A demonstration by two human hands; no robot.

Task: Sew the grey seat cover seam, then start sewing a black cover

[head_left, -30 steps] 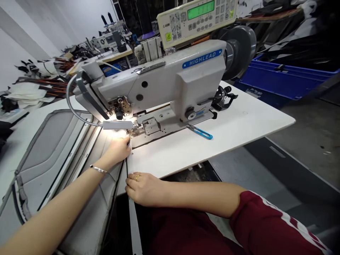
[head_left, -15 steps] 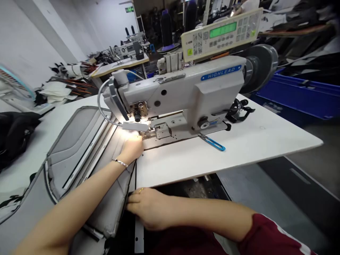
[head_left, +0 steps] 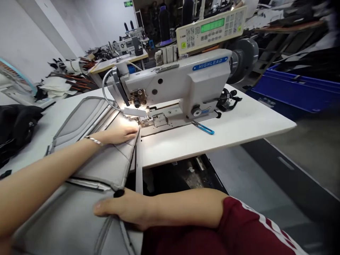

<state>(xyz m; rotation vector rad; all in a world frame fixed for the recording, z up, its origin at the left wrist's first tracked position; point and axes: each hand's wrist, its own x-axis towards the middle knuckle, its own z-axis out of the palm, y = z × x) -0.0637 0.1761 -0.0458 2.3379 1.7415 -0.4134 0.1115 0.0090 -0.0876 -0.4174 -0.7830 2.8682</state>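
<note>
A grey padded fabric piece with dark edging and stitched lines spreads over the table's left side, its folded layers reaching the sewing machine's needle area. My left hand lies on it just left of the lit presser foot, palm down, fingers flat against the cloth. Lower down, my right hand grips the near part of the fabric at its right edge, thumb on top and the other fingers hidden beneath. The white sewing machine stands over the far end of the fabric, its small lamp lighting the sewing spot.
Blue-handled snips lie on the white tabletop by the machine's base. A control panel sits above the machine. A blue bin stands at right, dark fabric at far left. Another sewing machine is behind.
My left hand has slid left from the presser foot and flattened on the fabric. My right hand has shifted down and left, now with its thumb over the fabric. The near fabric has been lifted.
</note>
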